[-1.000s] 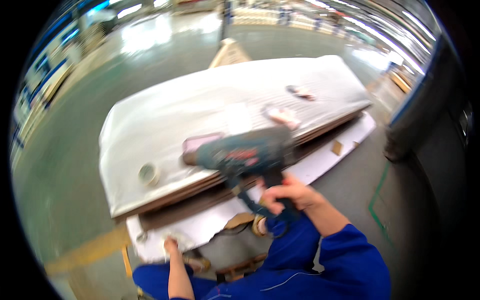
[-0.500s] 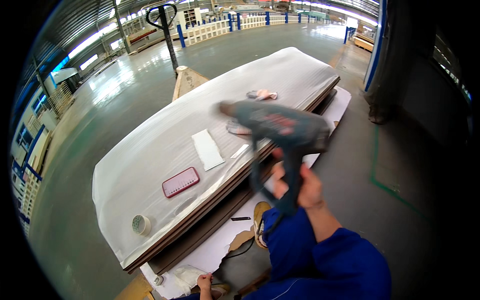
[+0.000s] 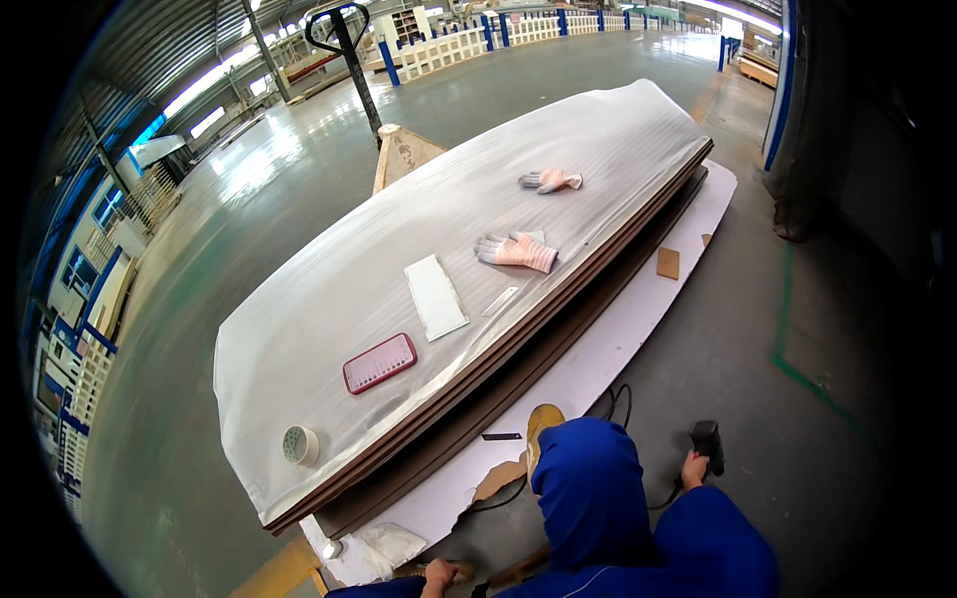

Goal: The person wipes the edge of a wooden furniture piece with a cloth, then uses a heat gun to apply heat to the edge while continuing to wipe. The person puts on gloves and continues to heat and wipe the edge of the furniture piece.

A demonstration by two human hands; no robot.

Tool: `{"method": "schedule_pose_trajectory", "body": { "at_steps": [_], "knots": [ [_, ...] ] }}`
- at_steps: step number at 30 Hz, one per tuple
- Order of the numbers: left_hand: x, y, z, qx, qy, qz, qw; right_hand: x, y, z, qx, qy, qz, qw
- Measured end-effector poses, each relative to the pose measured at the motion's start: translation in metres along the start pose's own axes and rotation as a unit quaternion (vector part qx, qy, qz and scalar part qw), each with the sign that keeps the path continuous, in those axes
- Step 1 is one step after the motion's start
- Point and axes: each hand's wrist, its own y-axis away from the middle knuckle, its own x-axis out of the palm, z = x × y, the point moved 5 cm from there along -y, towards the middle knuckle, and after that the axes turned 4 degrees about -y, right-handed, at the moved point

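My right hand [image 3: 694, 469] is closed around the handle of a dark heat gun [image 3: 707, 448], held low over the floor to the right of my knee. A cable runs from it near my leg. At the lower edge, my left hand [image 3: 439, 574] has curled fingers beside my shoe; whatever it grips is hidden. Close to that hand lies crumpled white foam sheet [image 3: 392, 547]. A stack of brown panels [image 3: 440, 427] stands before me, topped with white foam wrap [image 3: 329, 289]. On the wrap lie two work gloves [image 3: 517, 251], a white strip [image 3: 436, 297], and a phone [image 3: 380, 364].
A tape roll [image 3: 300, 446] sits at the stack's near left corner. On the white sheet [image 3: 608, 339] under the stack rest a black blade [image 3: 501, 437] and a brown piece [image 3: 668, 263]. Behind the stack stands a pallet truck [image 3: 344, 60]. A dark post [image 3: 797, 179] rises at right.
The heat gun has gone from above the stack down to the floor at my right, in my right hand. The gloves it covered now show. My left hand has shifted slightly right.
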Motion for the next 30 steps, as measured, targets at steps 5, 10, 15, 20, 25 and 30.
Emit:
{"method": "schedule_pose_trajectory", "body": {
  "at_steps": [5,10,15,20,25,30],
  "knots": [
    [-0.003,0.033,0.037,-0.013,-0.052,0.011,0.999,0.024,0.069,0.008,-0.008,0.195,0.165,0.967],
    [-0.036,0.058,-0.024,0.140,-0.007,-0.124,0.982,0.051,0.051,0.061,-0.190,0.322,0.244,0.895],
    [-0.068,0.064,-0.062,0.192,0.112,-0.138,0.965,0.111,-0.002,0.195,-0.357,0.215,0.105,0.903],
    [-0.054,0.057,-0.059,0.141,0.072,-0.095,0.983,0.107,0.099,0.470,-0.564,-0.166,0.083,0.804],
    [-0.026,0.047,-0.058,0.120,0.099,-0.025,0.988,0.135,0.201,0.620,-0.791,-0.075,0.048,0.605],
    [-0.016,0.039,-0.049,0.090,0.135,-0.010,0.987,0.213,0.153,0.747,-0.677,-0.024,0.102,0.729]
  ]
}}
